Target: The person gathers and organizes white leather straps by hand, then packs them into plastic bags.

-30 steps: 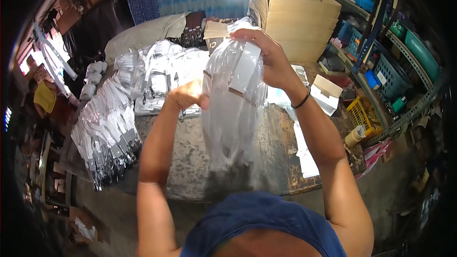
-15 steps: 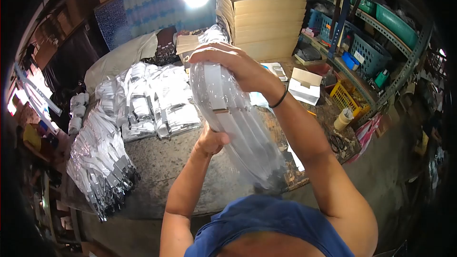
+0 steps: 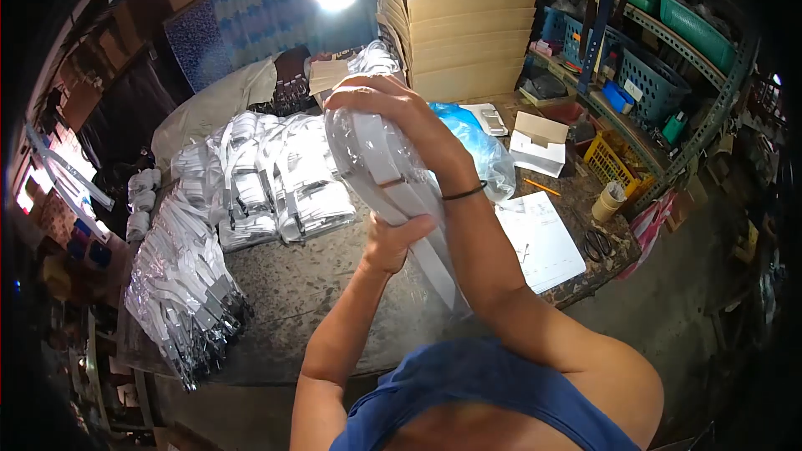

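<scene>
A bundle of white straps (image 3: pixel 374 150) in clear plastic is held up at a slant above the table, its lower end trailing toward my body. My right hand (image 3: pixel 401 113) is curled over the rounded upper end. Lower down, my left hand (image 3: pixel 394 242) grips the bundle, thumb across the front. My right forearm hides part of its lower length. To the left lie stacks of similar white wrapped bundles (image 3: pixel 313 200) and a fanned pile of white straps (image 3: pixel 180 271) with dark ends.
Nested cardboard boxes (image 3: pixel 468 42) stand at the back. On the right are a blue plastic bag (image 3: pixel 468 138), a small open white box (image 3: pixel 537 150), a printed sheet (image 3: pixel 543 242), a pencil (image 3: pixel 543 187), scissors (image 3: pixel 597 244) and a tape roll (image 3: pixel 608 200). Shelves with baskets (image 3: pixel 652 79) line the right side.
The lower part of the bundle has become narrower and straighter and swung behind my right forearm. My left hand has moved slightly right and up. The sheet and blue bag are now more exposed.
</scene>
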The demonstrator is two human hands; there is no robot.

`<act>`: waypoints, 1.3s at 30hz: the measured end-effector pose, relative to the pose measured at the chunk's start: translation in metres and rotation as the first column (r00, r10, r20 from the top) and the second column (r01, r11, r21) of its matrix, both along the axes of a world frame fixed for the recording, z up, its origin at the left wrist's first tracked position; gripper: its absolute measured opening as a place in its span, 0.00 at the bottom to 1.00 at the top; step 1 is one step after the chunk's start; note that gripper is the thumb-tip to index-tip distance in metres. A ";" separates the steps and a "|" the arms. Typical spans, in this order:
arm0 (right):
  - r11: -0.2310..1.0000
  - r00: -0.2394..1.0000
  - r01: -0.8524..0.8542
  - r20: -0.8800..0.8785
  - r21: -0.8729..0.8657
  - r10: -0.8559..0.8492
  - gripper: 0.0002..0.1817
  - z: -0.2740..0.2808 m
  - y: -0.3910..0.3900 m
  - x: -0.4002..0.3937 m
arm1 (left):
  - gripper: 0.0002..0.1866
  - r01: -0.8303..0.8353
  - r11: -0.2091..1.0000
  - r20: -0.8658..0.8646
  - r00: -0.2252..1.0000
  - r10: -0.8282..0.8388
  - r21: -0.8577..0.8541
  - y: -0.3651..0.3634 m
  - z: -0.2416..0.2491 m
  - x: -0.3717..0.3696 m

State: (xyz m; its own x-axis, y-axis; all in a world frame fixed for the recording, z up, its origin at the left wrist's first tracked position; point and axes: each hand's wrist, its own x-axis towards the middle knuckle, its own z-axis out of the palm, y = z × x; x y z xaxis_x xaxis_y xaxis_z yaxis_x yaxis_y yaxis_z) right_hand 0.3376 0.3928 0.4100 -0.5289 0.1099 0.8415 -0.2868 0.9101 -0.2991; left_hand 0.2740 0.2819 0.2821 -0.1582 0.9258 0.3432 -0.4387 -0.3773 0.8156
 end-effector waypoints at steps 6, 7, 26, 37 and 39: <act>0.992 0.999 0.048 0.004 0.113 -0.049 0.24 -0.001 0.011 -0.008 | 0.22 -0.128 0.990 -0.113 0.986 0.121 -0.057 -0.010 0.001 -0.015; 0.975 0.995 0.095 -0.010 0.199 -0.095 0.26 0.001 0.013 -0.007 | 0.22 -0.050 0.995 -0.066 0.997 0.044 -0.089 -0.013 0.005 -0.022; 0.975 0.987 0.023 -0.148 -0.219 -0.056 0.47 -0.027 0.016 -0.030 | 0.34 -0.114 0.980 -0.473 0.881 0.022 -0.165 -0.058 0.079 -0.084; 0.964 1.000 0.002 -0.019 -0.264 -0.007 0.43 0.014 -0.009 -0.022 | 0.31 -0.201 0.950 -0.509 0.859 0.054 -0.239 -0.061 0.058 -0.111; 0.967 1.000 -0.002 -0.012 -0.255 -0.001 0.42 0.021 -0.012 -0.029 | 0.30 -0.230 0.952 -0.513 0.853 0.098 -0.200 -0.057 0.057 -0.110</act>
State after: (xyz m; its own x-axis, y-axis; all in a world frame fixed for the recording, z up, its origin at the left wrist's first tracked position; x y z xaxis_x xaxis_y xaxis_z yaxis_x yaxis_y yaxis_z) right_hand 0.3091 0.3806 0.4313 -0.5188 0.3213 0.7922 -0.2922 0.8042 -0.5175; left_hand 0.1640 0.2245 0.3389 -0.1867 0.9654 0.1823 0.0948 -0.1670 0.9814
